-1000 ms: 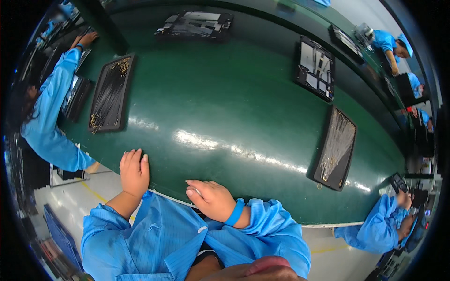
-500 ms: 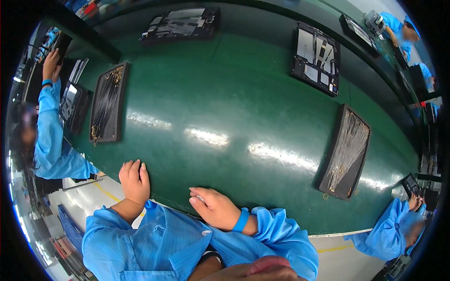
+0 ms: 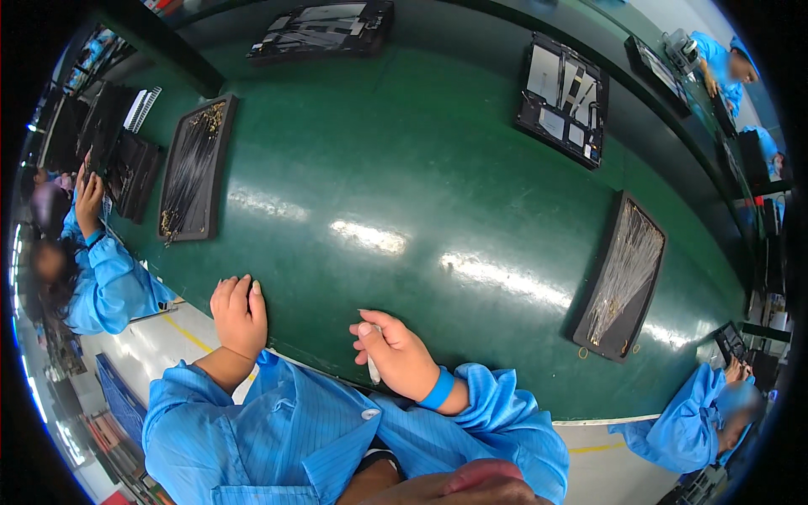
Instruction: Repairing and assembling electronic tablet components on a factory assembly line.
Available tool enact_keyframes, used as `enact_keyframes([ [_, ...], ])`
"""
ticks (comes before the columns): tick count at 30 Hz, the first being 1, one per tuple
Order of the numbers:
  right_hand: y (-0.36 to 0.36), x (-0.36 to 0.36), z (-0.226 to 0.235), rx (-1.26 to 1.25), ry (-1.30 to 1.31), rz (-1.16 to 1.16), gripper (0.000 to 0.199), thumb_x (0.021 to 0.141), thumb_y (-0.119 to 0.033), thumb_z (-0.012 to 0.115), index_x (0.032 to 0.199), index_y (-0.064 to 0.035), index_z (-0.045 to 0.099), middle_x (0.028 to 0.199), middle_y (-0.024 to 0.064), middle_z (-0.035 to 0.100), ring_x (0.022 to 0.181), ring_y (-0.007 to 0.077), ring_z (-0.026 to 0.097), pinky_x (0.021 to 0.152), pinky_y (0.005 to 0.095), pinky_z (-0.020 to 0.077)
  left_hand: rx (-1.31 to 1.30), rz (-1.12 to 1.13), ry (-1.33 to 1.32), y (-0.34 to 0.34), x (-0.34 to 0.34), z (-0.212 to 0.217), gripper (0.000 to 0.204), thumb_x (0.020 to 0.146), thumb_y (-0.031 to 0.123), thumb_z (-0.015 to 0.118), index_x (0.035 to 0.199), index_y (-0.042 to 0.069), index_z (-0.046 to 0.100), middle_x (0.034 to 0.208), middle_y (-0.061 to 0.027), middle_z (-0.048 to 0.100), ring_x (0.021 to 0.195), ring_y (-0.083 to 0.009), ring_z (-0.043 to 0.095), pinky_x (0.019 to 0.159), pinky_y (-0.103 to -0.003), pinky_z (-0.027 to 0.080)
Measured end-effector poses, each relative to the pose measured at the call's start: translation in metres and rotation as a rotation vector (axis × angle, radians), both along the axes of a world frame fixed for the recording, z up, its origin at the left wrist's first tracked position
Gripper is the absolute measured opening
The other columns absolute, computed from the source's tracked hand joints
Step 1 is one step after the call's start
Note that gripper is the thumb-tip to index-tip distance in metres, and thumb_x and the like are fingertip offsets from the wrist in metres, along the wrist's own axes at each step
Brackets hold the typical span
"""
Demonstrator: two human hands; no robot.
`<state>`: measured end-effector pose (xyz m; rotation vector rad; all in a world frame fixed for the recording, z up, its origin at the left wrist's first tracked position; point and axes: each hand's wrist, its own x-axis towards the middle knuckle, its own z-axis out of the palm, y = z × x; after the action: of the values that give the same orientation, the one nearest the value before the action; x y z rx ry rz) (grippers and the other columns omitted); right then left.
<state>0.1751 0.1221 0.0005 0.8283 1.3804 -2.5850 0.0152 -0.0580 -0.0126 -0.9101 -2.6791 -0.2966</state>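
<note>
My left hand (image 3: 239, 321) lies palm down on the near edge of the green table (image 3: 379, 168), its fingers stretched out and holding nothing. To its right, by the same edge, my right hand (image 3: 396, 358) is closed around a slim, pale stick-like tool (image 3: 373, 368). One end of that tool sticks out below the fingers; its exact kind cannot be made out. A blue band (image 3: 438, 390) circles my right wrist.
Black trays of thin grey cables with gold-coloured ends stand at the left (image 3: 220, 168) and right (image 3: 581, 324). Far back lie black device trays (image 3: 370, 38) (image 3: 523, 118). Co-workers in blue sit at left (image 3: 109, 282) and right (image 3: 673, 429). Small rings (image 3: 582, 353) lie beside the right tray.
My right hand has turned and shifted slightly right, so the pale tool now shows. My left hand has hardly moved. The co-worker at left has lowered an arm.
</note>
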Motion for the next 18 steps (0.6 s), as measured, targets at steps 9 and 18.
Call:
enact_keyframes([
  [9, 0.0032, 0.0007, 0.0035, -0.02, -0.018, 0.001, 0.041, 0.085, -0.026, 0.044, 0.115, 0.0012, 0.038, 0.092, 0.0067, 0.054, 0.069, 0.0118, 0.052, 0.063, 0.0238, 0.0436, -0.004, -0.002, 0.001, 0.0028, 0.0019, 0.0023, 0.021, 0.075, 0.015, 0.054, 0.091, 0.003, 0.055, 0.092, -0.0155, 0.052, 0.09, -0.0334, 0.047, 0.084, -0.042, 0.035],
  [18, 0.0025, -0.0004, 0.0025, -0.052, -0.011, -0.012, 0.041, 0.085, -0.024, 0.044, 0.116, 0.0012, 0.037, 0.093, 0.0068, 0.053, 0.069, 0.0115, 0.051, 0.063, 0.0239, 0.0434, 0.0, 0.005, -0.006, 0.0017, 0.0008, 0.0012, 0.02, 0.075, 0.015, 0.054, 0.091, 0.003, 0.055, 0.092, -0.0159, 0.053, 0.09, -0.0338, 0.047, 0.084, -0.042, 0.035],
])
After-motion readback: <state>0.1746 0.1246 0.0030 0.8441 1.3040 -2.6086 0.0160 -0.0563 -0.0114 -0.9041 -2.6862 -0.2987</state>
